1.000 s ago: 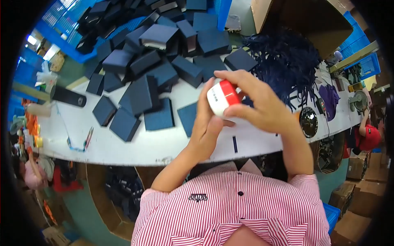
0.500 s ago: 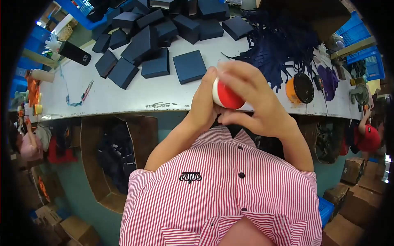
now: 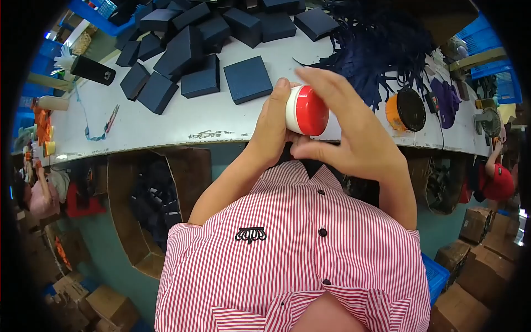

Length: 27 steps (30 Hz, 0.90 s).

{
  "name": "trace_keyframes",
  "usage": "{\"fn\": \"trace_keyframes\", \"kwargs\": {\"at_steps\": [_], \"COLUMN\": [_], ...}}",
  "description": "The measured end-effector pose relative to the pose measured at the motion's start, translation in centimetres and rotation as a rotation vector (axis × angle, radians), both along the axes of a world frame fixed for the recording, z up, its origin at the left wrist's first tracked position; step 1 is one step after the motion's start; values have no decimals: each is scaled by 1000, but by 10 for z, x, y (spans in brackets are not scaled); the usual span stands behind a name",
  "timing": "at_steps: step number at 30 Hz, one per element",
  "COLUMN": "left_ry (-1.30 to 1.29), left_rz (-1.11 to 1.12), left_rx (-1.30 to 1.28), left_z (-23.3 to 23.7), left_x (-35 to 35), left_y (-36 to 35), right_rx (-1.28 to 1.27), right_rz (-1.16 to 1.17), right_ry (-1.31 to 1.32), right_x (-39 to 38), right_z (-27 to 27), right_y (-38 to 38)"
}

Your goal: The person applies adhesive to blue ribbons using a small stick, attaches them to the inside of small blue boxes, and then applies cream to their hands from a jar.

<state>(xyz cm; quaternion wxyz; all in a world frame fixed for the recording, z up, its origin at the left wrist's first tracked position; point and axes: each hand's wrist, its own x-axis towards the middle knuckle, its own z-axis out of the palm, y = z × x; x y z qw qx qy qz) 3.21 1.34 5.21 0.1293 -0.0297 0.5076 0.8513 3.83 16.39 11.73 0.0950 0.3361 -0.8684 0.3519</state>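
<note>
A small white jar with a red lid (image 3: pixel 311 112) is held above the near edge of the white table (image 3: pixel 166 124). My left hand (image 3: pixel 272 122) is wrapped round its white side. My right hand (image 3: pixel 354 124) is beside the red lid with thumb and fingers spread apart, and the lid shows between them. Beyond my left hand a square dark blue box (image 3: pixel 248 79) lies flat on the table.
More dark blue boxes (image 3: pixel 200 76) are heaped at the back. Dark strips (image 3: pixel 365 50) lie at the back right, near an orange roll with a black top (image 3: pixel 406 110). Snips (image 3: pixel 112 119) lie at the left. Other people are seen at both sides, one in a red top (image 3: pixel 498 182).
My right hand's fingers have opened away from the jar, so more of the red lid shows. The table and its boxes have shifted slightly left and up in view.
</note>
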Motion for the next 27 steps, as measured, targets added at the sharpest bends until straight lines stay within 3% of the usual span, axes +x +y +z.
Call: {"fn": "trace_keyframes", "kwargs": {"at_steps": [1,3,6,9,12,13,16,19,22,23,27], "left_ry": [9,36,11,-91,-133,-113,-80,-17,26,38,48], "left_rz": [83,-73,-173,-251,-247,-229,-232,-224,-198,-189,-153], "left_rx": [-41,-45,-1,172,240,221,234,218,168,143,56], "left_z": [3,3,0,-12,-12,-8,-3,5,6,7,7], "left_x": [0,-1,-3,-6,-9,-9,-7,-2,2,3,4], "left_y": [7,-5,-10,-15,-21,-22,-23,-22,-20,-20,-19], "right_rx": [34,100,59,178,15,-60,-608,-811,-429,-366,-168], "right_rz": [-78,-232,-89,70,84,84,-32,-200,-407,-402,-379], "right_ry": [-111,-330,-222,186,176,123,-477,-846,-691,-528,-352], "right_x": [2,4,4,1,5,7,9,6,9,9,2], "right_z": [-1,-3,-7,-7,13,17,-4,-28,-25,-28,-19], "right_y": [-2,-4,1,9,21,27,33,33,14,9,2]}}
